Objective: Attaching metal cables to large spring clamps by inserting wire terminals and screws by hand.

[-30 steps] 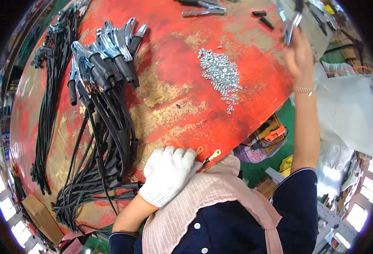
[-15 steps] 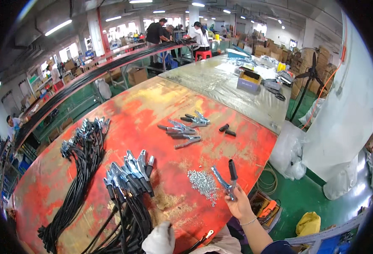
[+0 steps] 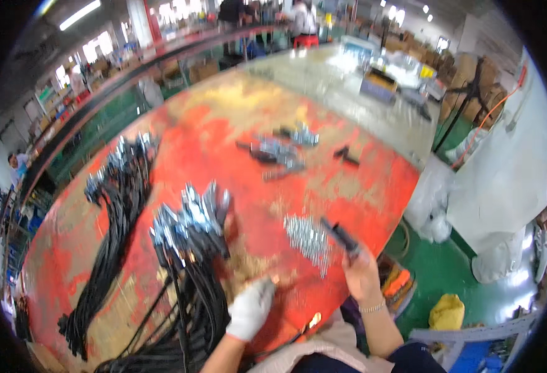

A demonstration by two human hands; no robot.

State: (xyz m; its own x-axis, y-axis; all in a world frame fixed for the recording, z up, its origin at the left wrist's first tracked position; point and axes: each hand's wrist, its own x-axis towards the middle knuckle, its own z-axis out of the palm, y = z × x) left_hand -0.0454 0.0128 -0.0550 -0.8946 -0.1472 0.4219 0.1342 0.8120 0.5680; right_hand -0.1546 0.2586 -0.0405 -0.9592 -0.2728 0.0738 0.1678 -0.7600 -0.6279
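My right hand (image 3: pixel 362 273), bare with a bracelet at the wrist, is closed on a metal spring clamp with black handle sleeves (image 3: pixel 342 237). The clamp points up and left, blurred, beside a pile of small silvery nuts or screws (image 3: pixel 307 242). My left hand (image 3: pixel 252 309), in a white glove, is over the table left of my right hand; its fingers are curled and smeared, and whether they hold anything is hidden. Left of it lies a bundle of black cables (image 3: pixel 193 304) with metal clamps (image 3: pixel 189 217) at their ends. A cable end with a coppery lug (image 3: pixel 314 320) lies at the near edge.
A second clamped cable bundle (image 3: pixel 121 211) lies at the left. Loose clamps (image 3: pixel 276 152) and black sleeves (image 3: pixel 347 155) lie farther back on the red, worn table (image 3: pixel 193 137). Beyond are a box (image 3: pixel 379 86), a black stand fan (image 3: pixel 472 90), plastic bags (image 3: pixel 432 205) and people.
The view has shifted and blurred. My left hand has moved up and right from the near edge, away from the cables. The clamp in my right hand has tilted left and lower.
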